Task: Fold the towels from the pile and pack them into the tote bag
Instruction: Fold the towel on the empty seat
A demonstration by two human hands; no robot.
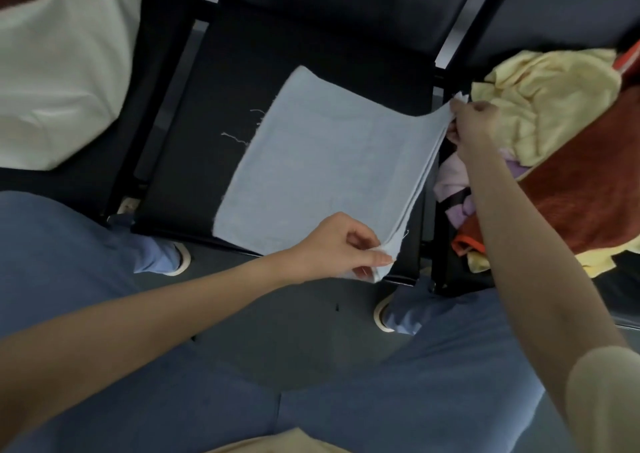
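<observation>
A light blue towel (322, 165) lies folded in layers on the middle black seat (214, 106). My left hand (341, 244) pinches its near right corner at the seat's front edge. My right hand (471, 123) pinches the far right corner, lifted slightly off the seat. To the right sits the pile of towels (554, 130), with yellow, rust-red, pink and lilac cloth. A cream tote bag (59, 64) rests on the left seat.
The seats form one row with black metal frames and armrest gaps (450, 40) between them. My legs in blue trousers (346, 400) and my shoes stand on the grey floor just below the seat's front edge.
</observation>
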